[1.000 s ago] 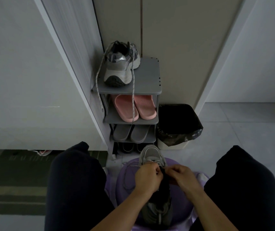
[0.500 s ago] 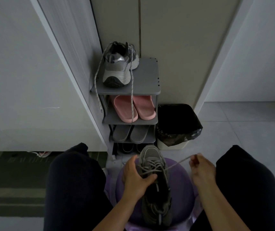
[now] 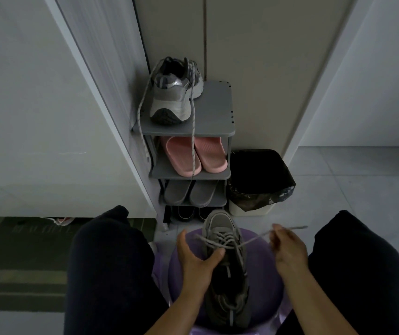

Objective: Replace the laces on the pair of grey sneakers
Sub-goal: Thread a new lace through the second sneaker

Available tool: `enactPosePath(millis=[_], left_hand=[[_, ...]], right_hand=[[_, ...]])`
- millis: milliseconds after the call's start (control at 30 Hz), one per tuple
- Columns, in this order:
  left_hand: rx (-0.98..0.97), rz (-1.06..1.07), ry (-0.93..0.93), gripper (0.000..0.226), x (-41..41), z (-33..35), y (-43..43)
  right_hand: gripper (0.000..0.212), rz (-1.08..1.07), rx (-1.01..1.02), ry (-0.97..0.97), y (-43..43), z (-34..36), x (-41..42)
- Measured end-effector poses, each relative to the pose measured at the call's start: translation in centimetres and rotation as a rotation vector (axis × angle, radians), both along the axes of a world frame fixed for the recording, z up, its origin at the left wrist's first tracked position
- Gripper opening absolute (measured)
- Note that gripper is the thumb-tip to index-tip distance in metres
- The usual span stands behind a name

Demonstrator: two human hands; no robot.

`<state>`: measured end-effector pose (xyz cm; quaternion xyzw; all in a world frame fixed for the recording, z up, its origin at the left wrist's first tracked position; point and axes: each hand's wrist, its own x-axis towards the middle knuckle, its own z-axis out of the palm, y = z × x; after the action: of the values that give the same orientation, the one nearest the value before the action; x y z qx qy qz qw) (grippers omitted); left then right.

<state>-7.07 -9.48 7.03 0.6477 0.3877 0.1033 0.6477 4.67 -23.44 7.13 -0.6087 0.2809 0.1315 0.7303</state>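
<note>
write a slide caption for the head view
Relacing: the left hand steadies a grey sneaker on a purple stool while the right hand pinches its lace out sideways.

we log shoe rack (image 3: 214,112): top tier grey sneaker (image 3: 170,97) | second tier pink slippers (image 3: 194,154) | third tier grey slippers (image 3: 191,193) | purple stool (image 3: 263,274): second sneaker (image 3: 225,228) | floor (image 3: 363,184): bin (image 3: 259,180)

Pale capital lettering runs across the dark doormat (image 3: 24,262) at left, too dim and blurred to read.
</note>
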Motion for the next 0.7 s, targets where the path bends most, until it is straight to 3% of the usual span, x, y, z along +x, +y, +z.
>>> enactPosePath(millis=[67, 167, 234, 334, 467, 534, 601, 701], left_hand=[[-0.102, 0.019, -0.001, 0.098, 0.1, 0.0, -0.2], [-0.280, 0.027, 0.023, 0.077, 0.2, -0.2, -0.8], [-0.338, 0.013, 0.021, 0.052, 0.1, -0.8, -1.2], [-0.357, 0.004, -0.028, 0.029, -0.1, -0.8, -1.6], [-0.380, -0.020, -0.091, 0.033, 0.0, -0.7, -1.3], [-0.399, -0.016, -0.101, 0.032, 0.0, -0.7, -1.2], [-0.401, -0.010, -0.118, 0.032, 0.1, -0.8, -1.2], [-0.409, -0.023, -0.130, 0.033, 0.0, -1.0, -1.2]], right_hand=[[0.023, -0.035, 0.129, 0.059, -0.2, -0.1, 0.4], [0.021, 0.368, 0.130, 0.116, 1.4, 0.2, -1.9], [0.009, 0.592, 0.115, 0.080, 2.4, -0.1, -3.7], [0.012, 0.473, 0.029, -0.016, 2.3, -0.3, -3.6], [0.028, 0.120, -0.083, -0.028, 0.6, -0.2, -0.5], [0.025, 0.181, -0.003, 0.031, 0.9, 0.1, -0.8], [0.018, 0.405, 0.109, 0.100, 2.0, 0.3, -2.4], [0.013, 0.539, 0.061, 0.048, 3.0, -0.3, -4.1]])
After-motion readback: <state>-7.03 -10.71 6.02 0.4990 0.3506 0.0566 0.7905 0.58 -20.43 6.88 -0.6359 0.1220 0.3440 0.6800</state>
